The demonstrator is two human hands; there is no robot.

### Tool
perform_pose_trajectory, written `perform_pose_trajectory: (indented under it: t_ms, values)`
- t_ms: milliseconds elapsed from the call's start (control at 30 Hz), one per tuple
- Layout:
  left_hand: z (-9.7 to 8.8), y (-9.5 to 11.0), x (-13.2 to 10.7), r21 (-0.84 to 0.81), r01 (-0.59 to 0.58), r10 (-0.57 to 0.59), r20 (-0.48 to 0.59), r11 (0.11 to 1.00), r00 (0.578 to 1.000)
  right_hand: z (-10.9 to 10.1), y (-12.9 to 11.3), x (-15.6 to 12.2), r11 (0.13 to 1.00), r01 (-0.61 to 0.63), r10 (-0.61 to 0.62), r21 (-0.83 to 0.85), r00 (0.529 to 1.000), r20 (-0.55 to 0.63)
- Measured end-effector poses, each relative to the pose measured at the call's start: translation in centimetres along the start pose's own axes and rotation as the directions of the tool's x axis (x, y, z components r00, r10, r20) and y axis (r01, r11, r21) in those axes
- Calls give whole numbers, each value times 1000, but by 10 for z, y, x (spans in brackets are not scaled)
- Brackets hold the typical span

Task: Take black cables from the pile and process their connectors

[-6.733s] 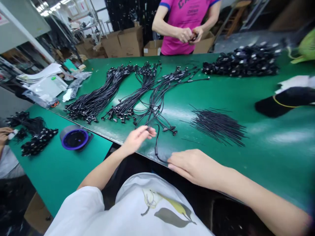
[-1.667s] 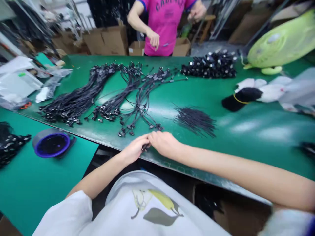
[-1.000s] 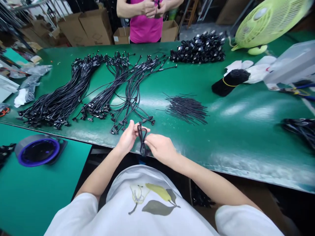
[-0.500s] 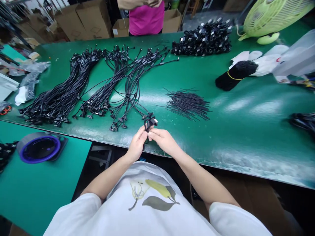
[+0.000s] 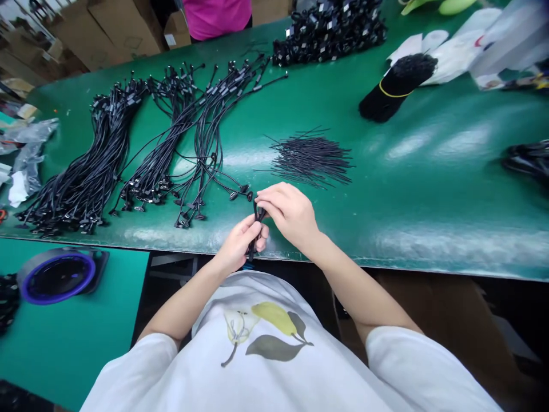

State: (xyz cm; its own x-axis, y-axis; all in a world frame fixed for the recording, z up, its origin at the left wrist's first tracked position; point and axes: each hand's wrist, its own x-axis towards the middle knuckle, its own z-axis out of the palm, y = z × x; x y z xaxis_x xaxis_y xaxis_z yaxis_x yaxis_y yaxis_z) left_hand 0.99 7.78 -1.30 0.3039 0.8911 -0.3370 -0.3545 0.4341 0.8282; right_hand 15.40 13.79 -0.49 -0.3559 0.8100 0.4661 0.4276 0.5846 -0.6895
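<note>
A folded black cable (image 5: 252, 247) is gripped in my left hand (image 5: 241, 243), close to the front edge of the table. My right hand (image 5: 290, 217) pinches the upper end of the same cable, its fingers bent over the loop and hiding the plug. Just left of my hands lie loose black cables (image 5: 208, 137) with small plugs at both ends. Beyond my right hand is a loose pile of short black twist ties (image 5: 312, 159).
Two more cable bundles (image 5: 107, 143) spread along the left of the green table (image 5: 412, 217). Coiled cables (image 5: 330, 31) are heaped at the back. A banded bundle of black ties (image 5: 397, 88) lies to the right. A purple-rimmed round dish (image 5: 58, 277) sits on the lower left table.
My right hand has moved up from beside my left fingers to the top of the cable, covering its plug. The view has tilted downward, shifting the table's contents upward and left.
</note>
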Motion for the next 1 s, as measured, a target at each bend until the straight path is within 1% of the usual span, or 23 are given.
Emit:
perform_pose_trajectory:
  t_ms: [67,100,167,233,300,333,367,400,433,467,500,533,567,600,633,667,700,733,767,833,900,933,1000]
  values:
    - [3,-2,-2,84,11,-15,50,996,999,6,1,1,980,-17,11,-198,999,-34]
    - [3,-3,-3,136,6,-17,76,991,997,7,0,1,965,-36,25,-260,999,-45]
    - [3,-4,-5,234,-22,-6,117,972,993,8,-3,2,951,-89,67,-296,994,-86]
    - [2,-6,-7,303,-43,-8,165,952,986,6,-7,2,957,-155,122,-244,982,-145]
    - [2,-10,-8,305,-28,-40,213,952,976,3,-8,3,970,-199,172,-143,968,-182]
    - [2,-13,-8,281,-3,-61,217,960,974,3,-6,2,975,-210,193,-77,962,-192]
    - [3,-17,-7,245,27,-77,198,969,977,3,-3,1,975,-224,220,4,955,-198]
    - [4,-20,-6,209,57,-91,155,976,984,4,0,-2,963,-246,263,106,942,-206]
    - [6,-24,-4,177,79,-97,96,981,991,6,3,-5,933,-276,325,230,920,-217]
    - [7,-27,-1,155,90,-96,35,984,995,8,7,-10,877,-308,405,369,888,-220]
    - [9,-29,2,146,90,-89,-18,985,996,10,9,-16,790,-338,492,512,847,-200]
    - [11,-31,6,152,89,-82,-53,984,995,12,11,-22,674,-361,573,644,806,-148]
    - [13,-32,10,169,93,-83,-68,981,994,13,11,-29,539,-380,631,752,773,-61]
    - [15,-33,14,195,109,-99,-59,975,993,14,11,-35,400,-399,659,825,751,44]
    - [17,-34,18,226,136,-132,-32,965,991,14,10,-41,280,-417,662,865,736,141]
    - [19,-35,21,257,166,-174,7,952,985,13,10,-45,192,-426,654,884,727,209]
    - [22,-35,23,283,189,-210,47,940,977,11,9,-49,141,-421,646,896,725,238]
    - [24,-36,24,300,204,-240,86,932,967,8,9,-51,124,-398,647,909,727,230]
    - [27,-36,24,306,214,-261,121,928,958,4,10,-52,130,-361,655,923,730,193]
    - [32,-39,20,295,212,-272,179,932,945,-5,14,-52,159,-275,664,948,740,104]
    - [36,-42,16,287,209,-276,213,935,937,-13,17,-52,160,-203,662,966,748,47]
    - [36,-44,15,290,209,-273,204,934,940,-16,18,-53,148,-182,658,972,752,41]
    - [35,-48,15,313,196,-246,129,929,961,-17,18,-58,103,-186,638,977,766,78]
